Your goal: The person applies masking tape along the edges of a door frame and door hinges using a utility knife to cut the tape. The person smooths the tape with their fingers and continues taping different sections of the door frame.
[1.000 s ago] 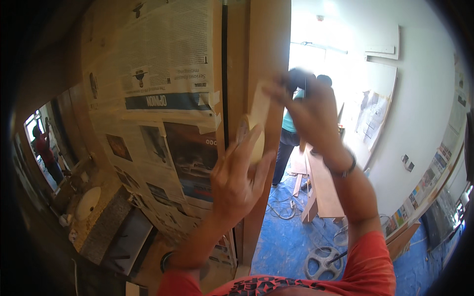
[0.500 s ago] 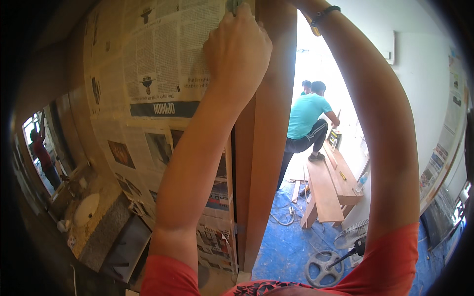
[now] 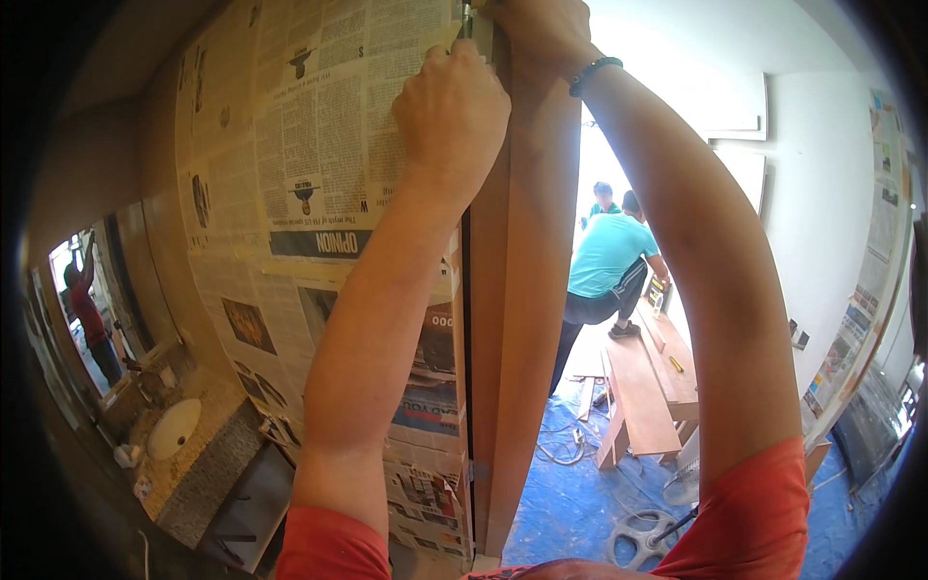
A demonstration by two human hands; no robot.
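My left hand (image 3: 452, 121) is raised in a closed fist in front of a newspaper-covered door panel (image 3: 319, 174). A small silver metal piece (image 3: 467, 21) sticks up above this fist; what kind of tool or fitting it belongs to is unclear. Close by, at the upper edge of the picture, my right hand (image 3: 549, 34) is bent over the top part of a brown wooden door frame (image 3: 536, 242). Its fingers look curled toward the metal piece, but they are partly cut off, so what they hold cannot be made out.
A person in a turquoise shirt (image 3: 611, 253) crouches by a wooden bench (image 3: 640, 387), with another person (image 3: 601, 200) behind. Blue sheeting (image 3: 561, 483) covers the floor, with a cable and fan base (image 3: 643, 538) on it. At left are a sink (image 3: 176, 428) and mirror (image 3: 85, 309).
My right hand, mostly out of the picture before, now shows beside the left one. More of the metal piece is visible above my left fist. The person in turquoise leans further forward.
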